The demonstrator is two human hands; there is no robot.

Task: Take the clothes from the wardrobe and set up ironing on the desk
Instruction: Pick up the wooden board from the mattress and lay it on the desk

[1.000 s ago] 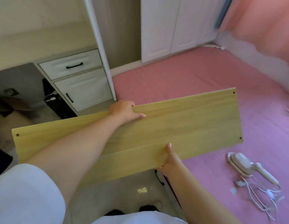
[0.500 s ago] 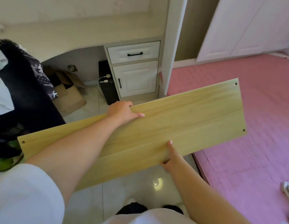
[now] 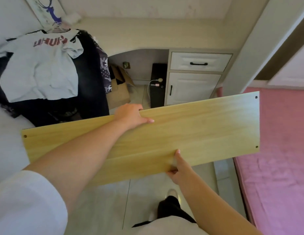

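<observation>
Wooden and pale yellow, the board [image 3: 164, 138] is carried flat-faced and tilted, its right end higher and farther, its left end lower and nearer the left. It is held above the tiled floor [image 3: 100, 200], in front of the desk [image 3: 148, 34], and is not yet resting on anything. The left hand [image 3: 131, 116] is curled over the far long edge, with the thumb laid along the top face. The right hand [image 3: 177, 167] pinches the near long edge, thumb on top and fingers tucked underneath, where they cannot be seen.

The step in hand is judged to be bringing the board to the desk as an ironing surface. The clothes are already on the left part of the desk: a white T-shirt [image 3: 41, 65] with red lettering is spread over dark garments [image 3: 90, 78]. The bare stretch of desktop lies to the right of them, above the drawer [image 3: 198, 62] and the cupboard door [image 3: 190, 89].

For a clean placement, the board should be levelled before it is lowered, since both grips sit near the middle and the long ends can swing. The right end should be kept away from the upright panel [image 3: 260, 48] on the right, and the left end away from the clothes, so nothing is dragged off. The far edge is best set down first, then the near edge eased down, with the fingers under the near edge drawn out last to avoid being trapped.
</observation>
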